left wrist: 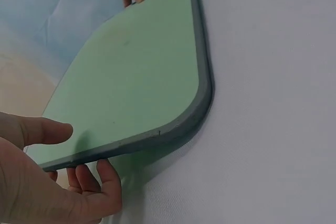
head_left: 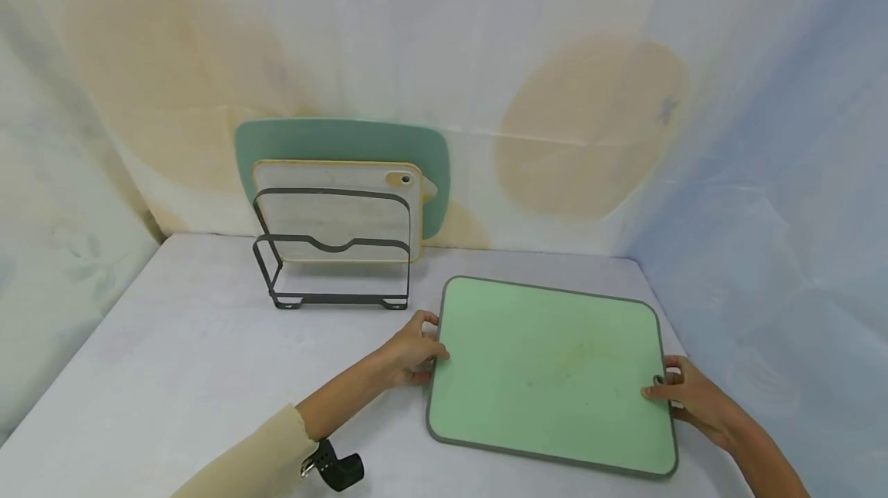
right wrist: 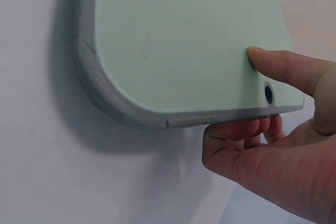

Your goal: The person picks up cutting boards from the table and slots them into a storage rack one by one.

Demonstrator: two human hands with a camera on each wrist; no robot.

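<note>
A light green cutting board (head_left: 551, 371) with a grey rim lies on the white table, slightly lifted at its edges. My left hand (head_left: 416, 348) grips its left edge, thumb on top (left wrist: 44, 131) and fingers (left wrist: 97, 182) underneath. My right hand (head_left: 683, 394) grips the right edge the same way, thumb (right wrist: 283, 66) on the top face beside a small hole (right wrist: 269, 94), fingers (right wrist: 241, 129) curled under. The board's rounded corner (left wrist: 202, 98) hangs just above the table.
A dark wire rack (head_left: 333, 251) stands at the back of the table and holds a cream cutting board (head_left: 336, 209); a teal board (head_left: 347, 143) leans behind it. A draped cloth backdrop (head_left: 590, 97) closes in the back and both sides. The table (head_left: 173, 359) stretches out to the left.
</note>
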